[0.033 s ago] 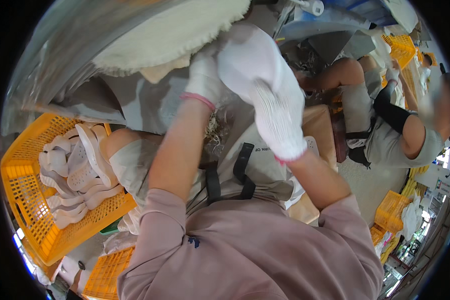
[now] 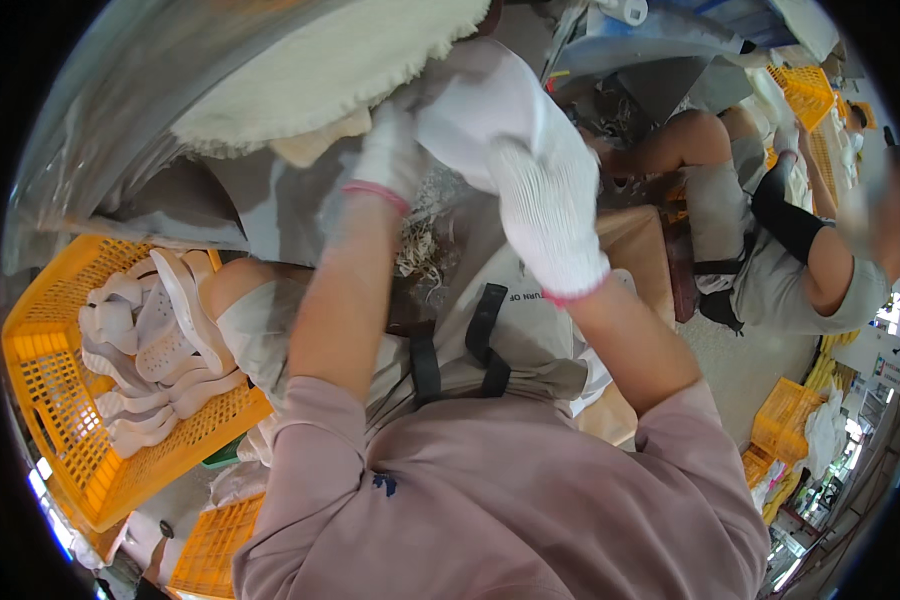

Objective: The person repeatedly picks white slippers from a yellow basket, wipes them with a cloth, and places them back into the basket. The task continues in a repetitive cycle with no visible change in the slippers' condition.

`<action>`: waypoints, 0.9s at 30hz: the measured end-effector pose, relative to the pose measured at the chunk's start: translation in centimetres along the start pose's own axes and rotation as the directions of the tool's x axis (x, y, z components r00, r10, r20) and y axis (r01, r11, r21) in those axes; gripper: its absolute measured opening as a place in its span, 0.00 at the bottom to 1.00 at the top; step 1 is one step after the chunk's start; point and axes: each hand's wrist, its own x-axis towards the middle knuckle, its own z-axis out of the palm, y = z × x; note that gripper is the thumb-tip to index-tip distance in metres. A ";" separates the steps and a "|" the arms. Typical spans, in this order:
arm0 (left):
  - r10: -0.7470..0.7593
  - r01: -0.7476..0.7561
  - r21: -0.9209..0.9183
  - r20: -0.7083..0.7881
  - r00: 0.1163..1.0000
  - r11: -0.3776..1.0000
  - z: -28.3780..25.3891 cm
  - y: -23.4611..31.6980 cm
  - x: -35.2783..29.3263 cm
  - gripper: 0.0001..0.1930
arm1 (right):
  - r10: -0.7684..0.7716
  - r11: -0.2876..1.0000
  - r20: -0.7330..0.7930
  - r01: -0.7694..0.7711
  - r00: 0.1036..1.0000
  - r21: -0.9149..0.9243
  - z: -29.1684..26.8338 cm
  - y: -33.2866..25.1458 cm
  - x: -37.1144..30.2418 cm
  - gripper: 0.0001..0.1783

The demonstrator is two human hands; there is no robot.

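Observation:
A smooth white moulded piece, seemingly a shoe sole (image 2: 475, 100), is held beside the fluffy edge of a large cream buffing wheel (image 2: 310, 85). My right hand (image 2: 550, 205), in a white knitted glove with a pink cuff, is closed around its near right side, thumb across the top. At the piece's left edge is my left hand (image 2: 390, 150), gloved alike. Motion smears it and its fingertips are hidden behind the piece, so its grip cannot be made out. Whether the piece touches the wheel is unclear.
A yellow crate (image 2: 185, 425) full of white shoe soles (image 2: 155, 345) stands at my left. Grey metal housing (image 2: 285, 215) surrounds the wheel, with fibre scraps (image 2: 420, 255) below my hands. Another person (image 2: 810, 250) sits close on the right. More yellow crates (image 2: 785, 420) are farther right.
Both hands and the white piece have shifted slightly left. My right thumb has moved a little across the piece.

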 end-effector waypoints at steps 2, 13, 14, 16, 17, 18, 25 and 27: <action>-0.023 0.114 0.367 -0.245 0.969 0.923 -4.0 2.0 0.5 0.31 | 0.083 0.985 0.082 -0.094 0.993 0.144 1.6 2.9 1.6 0.15; 0.414 -0.191 0.937 0.056 0.908 0.293 -8.9 3.9 -10.9 0.42 | 0.025 0.998 0.088 -0.020 0.996 -0.057 5.9 6.3 6.7 0.12; 0.378 -0.242 0.899 0.095 0.921 0.366 -8.4 4.1 -11.3 0.38 | 0.045 0.998 0.123 -0.039 0.991 -0.051 6.0 6.7 6.8 0.12; 0.322 -0.248 0.892 0.125 0.939 0.378 -7.8 4.8 -12.0 0.29 | -0.047 0.980 0.191 0.082 0.980 -0.179 6.5 7.8 7.0 0.11; 0.279 -0.256 0.843 0.133 0.951 0.473 -7.7 5.0 -12.3 0.27 | -0.147 0.927 0.242 0.218 0.959 -0.304 7.0 8.3 7.2 0.11; 0.239 -0.274 0.784 0.164 0.957 0.557 -7.6 4.9 -12.5 0.25 | -0.311 0.820 0.260 0.397 0.914 -0.412 7.1 8.7 7.5 0.11; 0.247 -0.256 0.181 0.068 0.967 0.950 -3.4 -1.0 -11.0 0.18 | 0.344 0.917 0.536 -0.398 0.771 -0.017 3.3 2.1 7.7 0.18; 0.278 -0.278 -0.035 -0.024 0.960 0.960 -1.1 -2.3 -9.3 0.17 | 0.410 0.841 0.654 -0.540 0.636 -0.002 0.1 -0.8 5.4 0.30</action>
